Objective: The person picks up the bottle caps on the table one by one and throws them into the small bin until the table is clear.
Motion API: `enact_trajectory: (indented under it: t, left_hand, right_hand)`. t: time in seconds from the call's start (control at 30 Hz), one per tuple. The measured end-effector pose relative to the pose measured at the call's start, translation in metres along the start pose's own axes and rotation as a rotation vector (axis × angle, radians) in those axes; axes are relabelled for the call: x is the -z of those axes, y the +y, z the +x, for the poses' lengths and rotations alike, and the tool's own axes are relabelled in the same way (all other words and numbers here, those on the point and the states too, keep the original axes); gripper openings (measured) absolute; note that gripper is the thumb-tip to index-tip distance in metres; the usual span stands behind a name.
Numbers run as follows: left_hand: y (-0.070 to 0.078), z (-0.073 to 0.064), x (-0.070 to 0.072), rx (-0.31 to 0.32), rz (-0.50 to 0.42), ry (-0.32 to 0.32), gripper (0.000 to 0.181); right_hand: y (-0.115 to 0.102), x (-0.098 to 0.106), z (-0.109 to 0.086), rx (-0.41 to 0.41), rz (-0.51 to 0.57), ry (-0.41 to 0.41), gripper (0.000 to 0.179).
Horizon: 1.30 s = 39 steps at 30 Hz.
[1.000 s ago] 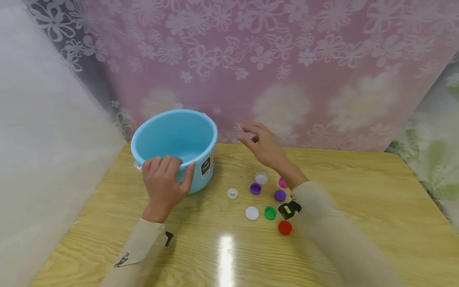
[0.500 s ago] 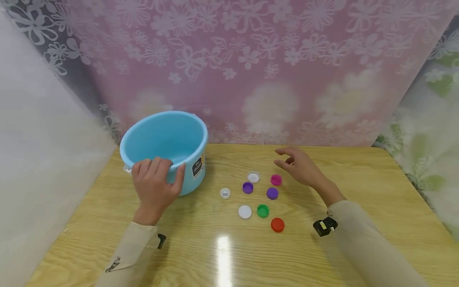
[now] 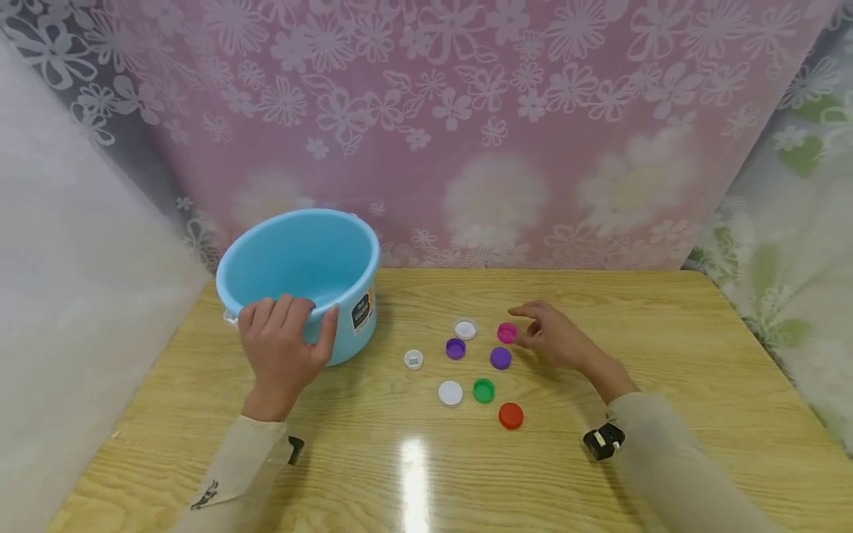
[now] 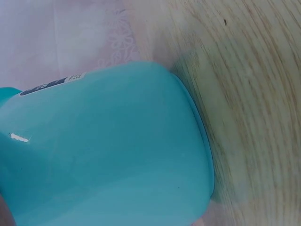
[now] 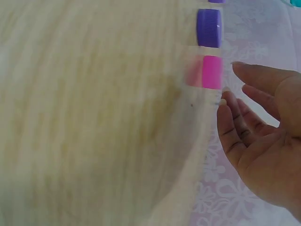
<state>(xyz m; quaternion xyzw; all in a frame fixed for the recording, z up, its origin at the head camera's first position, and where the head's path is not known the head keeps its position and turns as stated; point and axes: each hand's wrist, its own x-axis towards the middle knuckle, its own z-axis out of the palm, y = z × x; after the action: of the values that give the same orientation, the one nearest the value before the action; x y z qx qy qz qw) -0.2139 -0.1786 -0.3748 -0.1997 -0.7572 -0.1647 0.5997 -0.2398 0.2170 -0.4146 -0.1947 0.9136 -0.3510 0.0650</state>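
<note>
My left hand (image 3: pixel 278 348) grips the near rim of a light blue bucket (image 3: pixel 356 281), fingers over the edge and thumb outside. The bucket stands upright at the left of the table; its side fills much of the left wrist view. My right hand (image 3: pixel 549 337) is beside a pink bottle cap (image 3: pixel 506 332), its thumb and fingers parted right at the cap's edge. In the right wrist view the pink cap (image 5: pixel 212 72) stands just in front of the fingers, with a purple cap (image 5: pixel 209 28) beyond it. Nothing is held in the right hand.
Several other caps lie on the wooden table (image 3: pixel 633 318): purple (image 3: pixel 501 357), dark purple (image 3: pixel 456 348), green (image 3: pixel 483 390), red (image 3: pixel 511 415) and white (image 3: pixel 450 393). Two more pale caps lie nearer the bucket and behind. A pink flowered curtain (image 3: pixel 413 111) hangs along the back edge.
My right hand has moved from near the bucket to the right and down to the pink cap. The left hand keeps its grip on the bucket rim. The view has shifted slightly right.
</note>
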Motion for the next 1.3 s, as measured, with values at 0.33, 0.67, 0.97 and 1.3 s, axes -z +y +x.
enact_trajectory:
  t: [0.33, 0.67, 0.97, 1.3]
  left_hand:
    - [0.002, 0.000, -0.002, -0.012, -0.003, -0.001, 0.037]
    - [0.001, -0.001, 0.000, -0.003, 0.005, -0.013, 0.037]
    - [0.000, 0.000, 0.000, -0.007, 0.011, -0.012, 0.038]
    - [-0.002, -0.001, 0.001, -0.003, 0.021, -0.015, 0.037]
  right_hand:
    - [0.011, -0.013, 0.001, -0.019, -0.026, -0.034, 0.049]
    - [0.010, -0.015, 0.005, -0.054, -0.039, -0.032, 0.044]
    - [0.008, -0.018, 0.007, -0.066, -0.018, -0.022, 0.036]
    - [0.009, -0.016, 0.009, -0.056, 0.001, -0.034, 0.031]
